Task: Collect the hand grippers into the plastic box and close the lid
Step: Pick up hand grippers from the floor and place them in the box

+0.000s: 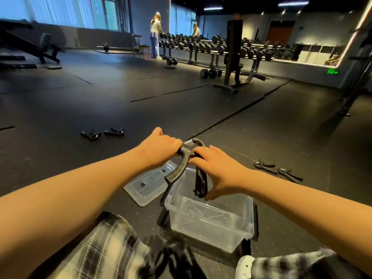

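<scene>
**op:** One hand gripper [179, 168] in hand so far, held right over the open plastic box [211, 218], with the lid [149, 183] lying beside it. I've got the left hand [161, 147] curled round its head by the spring. The right hand [218, 171] looks clamped on the other handle, but its thumb's half hidden.

**reply:** Heavy?

**op:** Doubt it. Light, stiff and springy, I'd guess. Grab the grippy handles, not the slick coil.

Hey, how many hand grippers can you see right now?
5 hand grippers. One is held above the plastic box by the left hand and right hand; two lie on the floor at left; two at right. Others may be hidden.
</scene>
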